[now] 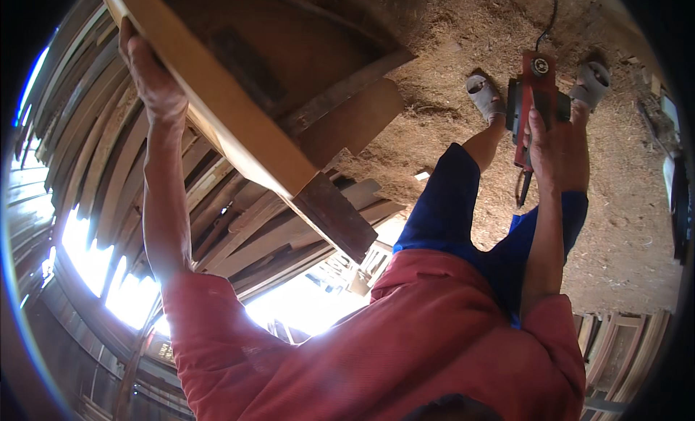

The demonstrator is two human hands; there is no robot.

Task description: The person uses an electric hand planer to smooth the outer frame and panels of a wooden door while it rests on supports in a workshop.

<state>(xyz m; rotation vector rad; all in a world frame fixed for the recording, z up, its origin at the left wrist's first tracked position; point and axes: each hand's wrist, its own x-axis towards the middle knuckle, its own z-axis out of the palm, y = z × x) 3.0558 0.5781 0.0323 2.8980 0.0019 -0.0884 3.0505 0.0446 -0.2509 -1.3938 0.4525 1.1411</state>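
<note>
A long, light-brown wooden board (239, 102) slants from the top left toward the middle, its near end resting by a darker wood block (334, 217). My left hand (156, 81) is closed against the board's left edge, with some fingertips hidden behind it. Low at my right side, my right hand (543, 142) grips the handle of a red and black electric planer (534, 95). The planer hangs above the floor between my feet, with a round knob on its far end. A dark power cord (556, 15) runs away past it.
Wood shavings cover the ground (615, 204) around my sandalled feet. Many stacked planks (94, 124) lean along the left, with bright gaps behind. Under the board is a dark wooden bench (347, 88). Wooden frames (615, 341) stand at the lower right.
</note>
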